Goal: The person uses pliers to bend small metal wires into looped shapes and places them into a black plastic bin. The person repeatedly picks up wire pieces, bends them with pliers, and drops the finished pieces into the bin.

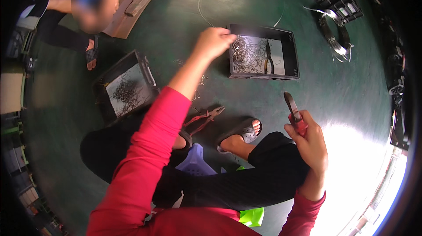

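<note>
Red-handled tool [295, 115]: where is it relative to the hands?

In the right hand [310, 143], over on the right. Fingers wrapped round the red grip, dark metal end sticking out past the hand, up and a bit left.

Left hand [214, 42] near it?

No, well apart. It's stretched out ahead, fingertips at the upper left corner of a black tray [263, 76]. Hands not together.

Left gripping anything?

Can't tell. Fingers look bunched, but anything between them is too small to make out. Can't confirm contact with the tray wall either.

What's in that tray?

Pile of small metal hooks [245, 55], left part, right beside the left fingertips. Dark pliers [268, 55] lie lengthwise to the right of the pile. Tool tip is below the tray in view, apart from it.

Other stuff around?

Second pair of pliers, red handles [204, 119], on the green floor [351, 86] next to the feet, between the two hands left to right. Second black tray [148, 75] to the left of the left forearm, with a heap of darker bits [127, 93] in it. Few loose hooks [198, 94] on the floor just right of that forearm. Wire coil [336, 36] far right, beyond both hands.
</note>
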`<move>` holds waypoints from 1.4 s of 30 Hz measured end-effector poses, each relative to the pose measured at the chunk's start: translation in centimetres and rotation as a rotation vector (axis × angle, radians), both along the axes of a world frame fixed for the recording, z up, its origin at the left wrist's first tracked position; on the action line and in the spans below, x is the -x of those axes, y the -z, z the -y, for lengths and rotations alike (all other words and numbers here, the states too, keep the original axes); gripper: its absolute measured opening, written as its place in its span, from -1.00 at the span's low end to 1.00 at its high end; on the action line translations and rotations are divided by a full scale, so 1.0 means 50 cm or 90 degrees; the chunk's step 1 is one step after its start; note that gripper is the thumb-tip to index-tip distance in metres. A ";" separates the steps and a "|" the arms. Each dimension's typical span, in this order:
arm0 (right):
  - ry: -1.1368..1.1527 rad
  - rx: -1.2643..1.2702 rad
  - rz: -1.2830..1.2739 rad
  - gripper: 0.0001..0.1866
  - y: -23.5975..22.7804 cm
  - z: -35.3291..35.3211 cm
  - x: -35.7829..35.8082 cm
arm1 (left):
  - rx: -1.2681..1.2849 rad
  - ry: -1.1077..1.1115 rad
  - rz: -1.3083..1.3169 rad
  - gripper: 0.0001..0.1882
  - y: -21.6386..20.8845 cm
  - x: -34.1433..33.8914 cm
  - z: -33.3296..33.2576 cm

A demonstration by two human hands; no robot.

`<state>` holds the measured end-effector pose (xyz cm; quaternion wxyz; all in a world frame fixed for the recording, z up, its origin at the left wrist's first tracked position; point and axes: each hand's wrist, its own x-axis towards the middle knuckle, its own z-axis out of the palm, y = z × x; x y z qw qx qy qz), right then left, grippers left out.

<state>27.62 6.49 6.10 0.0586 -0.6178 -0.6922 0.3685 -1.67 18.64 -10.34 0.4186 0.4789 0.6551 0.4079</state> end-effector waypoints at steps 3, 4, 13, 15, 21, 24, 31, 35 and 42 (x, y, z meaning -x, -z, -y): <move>0.018 -0.019 0.048 -0.71 0.009 -0.008 -0.017 | 0.037 -0.069 -0.032 -0.68 0.122 0.125 -0.007; 0.006 -0.046 0.099 -0.69 0.014 -0.011 -0.020 | 0.029 -0.104 -0.044 -0.72 0.169 0.167 0.005; -0.002 0.027 0.153 -0.71 0.026 -0.054 0.017 | 0.056 -0.039 -0.335 -0.91 0.486 0.202 0.068; 0.003 0.037 0.183 -0.73 0.027 -0.060 0.033 | 0.026 -0.030 -0.447 -0.90 0.506 0.179 0.052; -0.059 0.008 0.172 -0.75 0.033 -0.068 0.047 | 0.083 0.027 -0.428 -0.92 0.483 0.171 0.032; -0.065 -0.001 0.143 -0.72 0.034 -0.059 0.043 | 0.156 -0.068 -0.013 -0.91 0.400 0.161 0.036; -0.048 0.021 -0.050 -0.69 0.024 0.003 0.074 | -0.010 -0.046 0.711 -0.79 0.085 0.069 0.149; -0.044 0.101 -0.183 -0.69 0.026 0.052 0.118 | -0.142 0.000 0.793 -0.87 -0.041 0.014 0.225; -0.075 0.168 -0.332 -0.62 0.073 0.110 0.183 | -0.290 -0.111 0.599 -0.87 -0.168 -0.022 0.326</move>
